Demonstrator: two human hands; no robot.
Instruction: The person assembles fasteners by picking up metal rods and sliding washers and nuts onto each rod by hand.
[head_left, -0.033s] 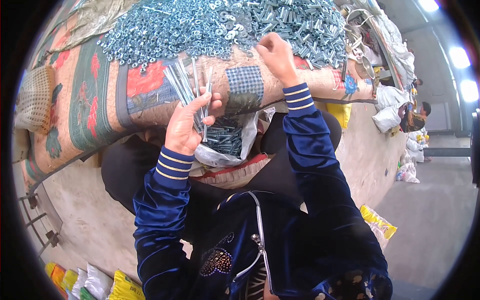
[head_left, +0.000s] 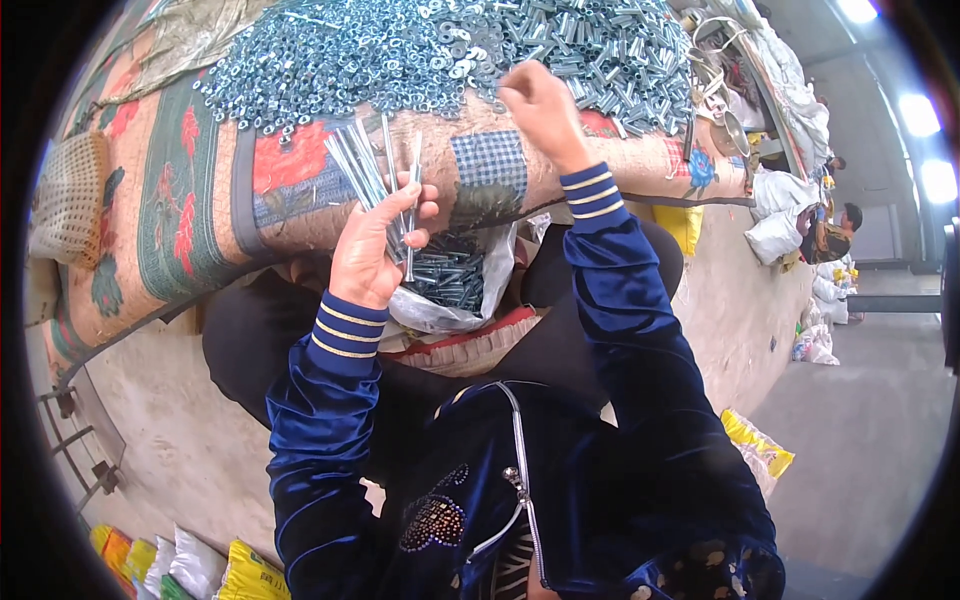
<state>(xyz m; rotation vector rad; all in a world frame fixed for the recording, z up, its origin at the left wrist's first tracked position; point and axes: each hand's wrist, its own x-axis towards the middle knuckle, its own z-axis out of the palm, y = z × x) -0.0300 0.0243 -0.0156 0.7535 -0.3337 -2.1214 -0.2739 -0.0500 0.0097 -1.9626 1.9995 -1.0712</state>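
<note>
My left hand [head_left: 368, 250] is closed around a bunch of long thin metal bolts [head_left: 352, 158]. They fan upward out of the fist, and one stands apart near the fingertips, its wider end below. My right hand [head_left: 545, 112] hovers at the near edge of the metal pile, its fingers curled together; whatever they may pinch is hidden. Close to those fingers lie flat washers [head_left: 462, 68]. Small nuts [head_left: 300, 75] spread to the left, and short metal tubes [head_left: 600, 62] are heaped to the right. Below my left hand, a clear plastic bag [head_left: 497, 285] holds many dark metal pieces [head_left: 450, 278].
Patterned patchwork cloth [head_left: 330, 195] covers the raised work surface. At its left end sits a woven basket [head_left: 72, 200]. White sacks [head_left: 780, 215] line the right side, with another person [head_left: 850, 217] beyond. Yellow bags [head_left: 250, 572] lie at lower left.
My right hand has shifted slightly left and up along the pile's edge. The left hand has barely moved and keeps its hold on the bolts.
</note>
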